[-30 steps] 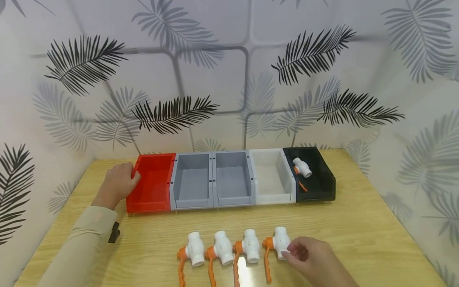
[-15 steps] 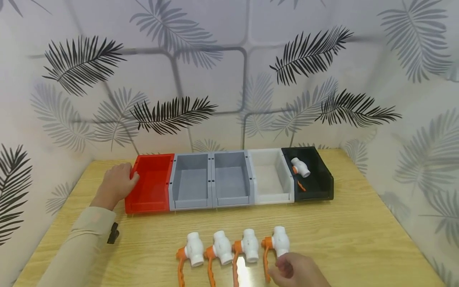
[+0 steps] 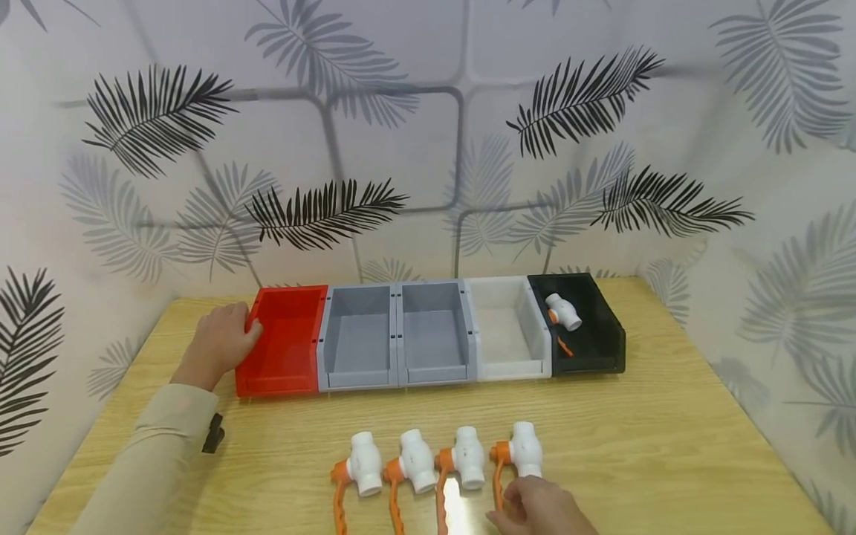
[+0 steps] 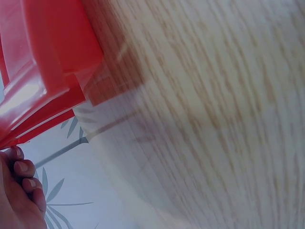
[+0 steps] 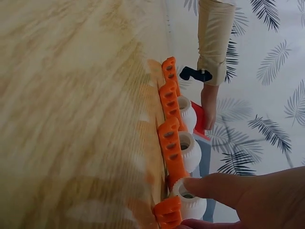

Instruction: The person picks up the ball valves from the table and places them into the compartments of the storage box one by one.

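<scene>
A person sits or stands at a wooden table (image 3: pixel 655 446), both hands reaching forward over it. The left hand (image 3: pixel 221 340) grips the left wall of a red bin (image 3: pixel 277 384), thumb hooked over the rim and fingers bent against the outside. A beige sleeve (image 3: pixel 150 453) runs down from that wrist, with a small black device (image 3: pixel 213 435) beside it.

The right hand (image 3: pixel 545 511) is low over the near edge, fingers bent, thumb apart from them. Just beyond its fingertips lies the nearest valve (image 3: pixel 526 446), a white pipe fitting, its orange handle (image 3: pixel 498 483) beside the thumb; I cannot tell whether the fingers have hold of it. Left of those fingers lie a second valve (image 3: pixel 470 459), a third valve (image 3: pixel 417 461) and a fourth valve (image 3: pixel 365 464), side by side, handles pointing towards the person.

To the right of the left hand's thumb, two grey bins (image 3: pixel 438 375), a white bin (image 3: pixel 512 370) and a black bin (image 3: pixel 591 365) continue the row. The black bin, well beyond the right fingers, holds a fifth valve (image 3: pixel 567 313).
</scene>
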`<move>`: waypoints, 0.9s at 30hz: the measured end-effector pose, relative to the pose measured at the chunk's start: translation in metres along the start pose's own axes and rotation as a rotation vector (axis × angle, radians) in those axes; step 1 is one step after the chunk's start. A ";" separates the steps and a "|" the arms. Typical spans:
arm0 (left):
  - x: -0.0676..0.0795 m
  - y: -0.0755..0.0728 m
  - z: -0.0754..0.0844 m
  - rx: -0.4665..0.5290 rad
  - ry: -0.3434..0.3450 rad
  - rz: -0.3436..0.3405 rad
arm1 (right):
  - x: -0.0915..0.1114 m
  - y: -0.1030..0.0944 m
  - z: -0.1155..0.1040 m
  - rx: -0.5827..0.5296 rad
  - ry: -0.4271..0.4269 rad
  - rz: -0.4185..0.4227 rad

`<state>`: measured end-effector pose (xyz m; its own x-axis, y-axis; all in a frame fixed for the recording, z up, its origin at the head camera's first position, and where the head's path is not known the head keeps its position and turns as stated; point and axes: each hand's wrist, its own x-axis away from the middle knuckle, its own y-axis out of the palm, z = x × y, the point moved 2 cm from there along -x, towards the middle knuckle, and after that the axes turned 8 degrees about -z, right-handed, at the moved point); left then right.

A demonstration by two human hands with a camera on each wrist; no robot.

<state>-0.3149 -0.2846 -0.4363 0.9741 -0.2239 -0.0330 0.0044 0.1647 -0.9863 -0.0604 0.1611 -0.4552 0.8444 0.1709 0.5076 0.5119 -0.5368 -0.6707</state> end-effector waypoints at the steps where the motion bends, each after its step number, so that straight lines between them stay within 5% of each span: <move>1: 0.000 0.000 0.000 0.001 0.001 0.004 | -0.001 0.002 0.001 -0.027 0.020 -0.018; 5: 0.000 0.000 0.000 0.009 0.002 0.023 | -0.005 0.009 0.004 -0.082 0.081 -0.048; 8: 0.000 0.000 0.001 0.012 0.002 0.030 | -0.008 0.010 0.003 -0.019 0.041 -0.020; 15: 0.001 0.000 0.002 0.007 -0.009 0.010 | -0.003 0.006 0.005 0.183 -0.204 0.205; 19: 0.001 0.000 0.001 0.008 -0.010 0.003 | 0.002 0.006 0.011 0.202 -0.264 0.297; 27: 0.001 0.000 0.001 0.015 -0.015 -0.006 | 0.005 0.001 0.017 0.204 -0.214 0.381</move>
<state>-0.3138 -0.2838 -0.4360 0.9773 -0.2102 -0.0246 0.0135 0.1782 -0.9839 -0.0528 0.1752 -0.4628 0.9805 0.1714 0.0965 0.1620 -0.4248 -0.8907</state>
